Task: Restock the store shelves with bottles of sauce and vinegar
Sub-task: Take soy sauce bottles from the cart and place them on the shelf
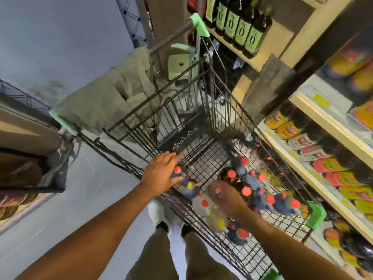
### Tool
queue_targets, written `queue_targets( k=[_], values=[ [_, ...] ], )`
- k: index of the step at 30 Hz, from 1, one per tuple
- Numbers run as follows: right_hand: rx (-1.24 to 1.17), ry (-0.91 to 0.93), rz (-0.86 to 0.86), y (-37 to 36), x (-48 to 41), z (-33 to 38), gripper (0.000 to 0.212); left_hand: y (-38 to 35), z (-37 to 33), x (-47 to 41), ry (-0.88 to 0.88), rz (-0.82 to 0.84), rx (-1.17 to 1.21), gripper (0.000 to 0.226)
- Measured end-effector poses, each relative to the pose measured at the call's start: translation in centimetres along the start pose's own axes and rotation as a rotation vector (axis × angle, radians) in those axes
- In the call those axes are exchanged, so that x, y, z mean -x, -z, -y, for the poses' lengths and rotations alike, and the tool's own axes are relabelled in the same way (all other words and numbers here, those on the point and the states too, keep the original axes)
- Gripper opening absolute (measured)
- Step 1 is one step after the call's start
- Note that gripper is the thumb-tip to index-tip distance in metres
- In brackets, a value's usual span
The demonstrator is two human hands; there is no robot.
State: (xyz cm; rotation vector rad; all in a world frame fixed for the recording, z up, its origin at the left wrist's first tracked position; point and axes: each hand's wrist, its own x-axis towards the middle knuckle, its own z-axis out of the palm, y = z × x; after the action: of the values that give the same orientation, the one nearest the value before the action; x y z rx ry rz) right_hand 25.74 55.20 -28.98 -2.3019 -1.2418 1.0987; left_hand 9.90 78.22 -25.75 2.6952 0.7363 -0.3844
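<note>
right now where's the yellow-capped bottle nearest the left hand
In the head view it stands in the cart, lower centre, just below the left hand and beside a red-capped bottle; its yellow cap faces up.

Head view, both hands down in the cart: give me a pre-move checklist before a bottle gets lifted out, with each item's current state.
1. Left hand on a bottle: ok, it touches the dark red-capped bottle at the cart's near-left corner; a closed grip: cannot tell.
2. Right hand grip: cannot tell, motion blur hides the fingers above the clear red-capped bottle.
3. Stock left in the wire cart: ok, many capped bottles stand crowded along its right side.
4. Neighbouring bottles free of the lift: not ok, they stand packed against each other.
5. Shelf within reach: ok, directly right of the cart.
6. Free shelf slot: cannot tell.
</note>
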Motion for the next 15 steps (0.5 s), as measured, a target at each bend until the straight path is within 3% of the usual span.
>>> queue_targets(
  k=[4, 8, 15],
  values=[
    [-0.008, -0.082, 0.089, -1.3, -3.1, 1.0, 0.031, -1.0, 0.5, 0.1, -0.002, -0.02, -0.087, 0.07],
    [0.061, -0.17, 0.13, -3.2, -5.7, 1.4, 0.048, -1.5, 0.7, 0.2, -0.02, -0.165, -0.085, 0.059],
    [0.064, -0.182, 0.155, -6.1, -8.6, 1.6, 0.041, -2.5, 1.2, 0.3, -0.135, -0.334, -0.064, 0.039]
  ],
)
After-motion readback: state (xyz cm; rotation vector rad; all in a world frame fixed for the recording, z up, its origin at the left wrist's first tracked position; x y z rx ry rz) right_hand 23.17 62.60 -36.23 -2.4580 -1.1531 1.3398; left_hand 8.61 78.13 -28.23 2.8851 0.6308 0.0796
